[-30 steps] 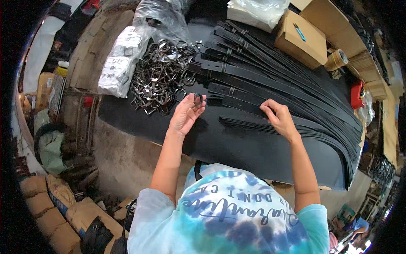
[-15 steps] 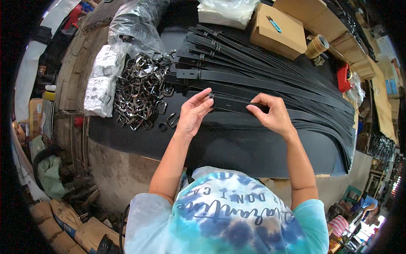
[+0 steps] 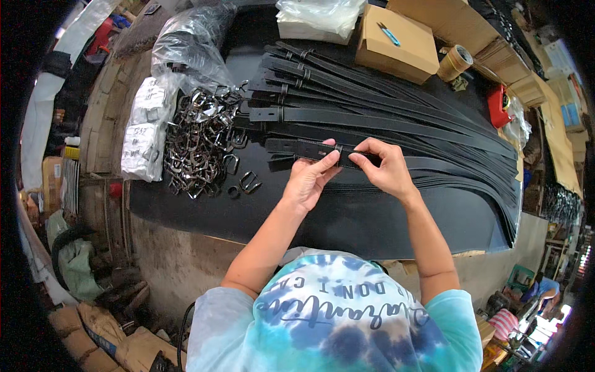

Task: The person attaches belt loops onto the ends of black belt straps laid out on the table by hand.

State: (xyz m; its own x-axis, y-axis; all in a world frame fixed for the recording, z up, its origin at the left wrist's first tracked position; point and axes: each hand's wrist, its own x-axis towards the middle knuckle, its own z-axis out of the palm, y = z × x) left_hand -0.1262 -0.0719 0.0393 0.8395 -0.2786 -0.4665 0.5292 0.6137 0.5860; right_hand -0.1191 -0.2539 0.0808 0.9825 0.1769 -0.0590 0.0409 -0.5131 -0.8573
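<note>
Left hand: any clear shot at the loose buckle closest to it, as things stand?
Probably yes. The buckle lies left of the left hand, with black tabletop showing between. But that hand grips a black strap, so it likely needs to let go first.

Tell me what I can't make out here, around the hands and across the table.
In the head view:
Part of the held black strap: covered by the left hand.
Buckle pile: its lower pieces, hidden by those on top.
Cardboard box: its inside, hidden by the closed top.
White plastic-covered stack: cut off by the upper edge.
</note>
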